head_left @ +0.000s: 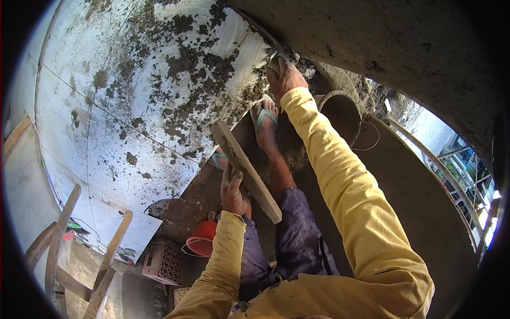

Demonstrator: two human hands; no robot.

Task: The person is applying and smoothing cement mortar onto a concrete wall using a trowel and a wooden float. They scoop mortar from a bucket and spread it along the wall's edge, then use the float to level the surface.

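Observation:
My left hand (234, 192) grips a flat board (249, 173), seen nearly edge-on and greyed with dried mortar. The board tilts across the space in front of my legs. Farther forward, my right hand (287, 78) is closed round the grip of a trowel (264, 33). Its thin blade lies along the lower edge of a grey plastered surface (382, 48); the grip is mostly hidden by my fingers. Wet mortar lumps (305, 66) sit beside that hand. To the left spreads a white sheet (122, 122) spattered with mortar.
My feet, in green-strapped flip-flops (260, 121), stand by the sheet's edge. A large round container (342, 114) is right of them. A red bucket (201, 239) and a crate (163, 260) stand lower left, near wooden poles (111, 250). The plastered surface overhangs at upper right.

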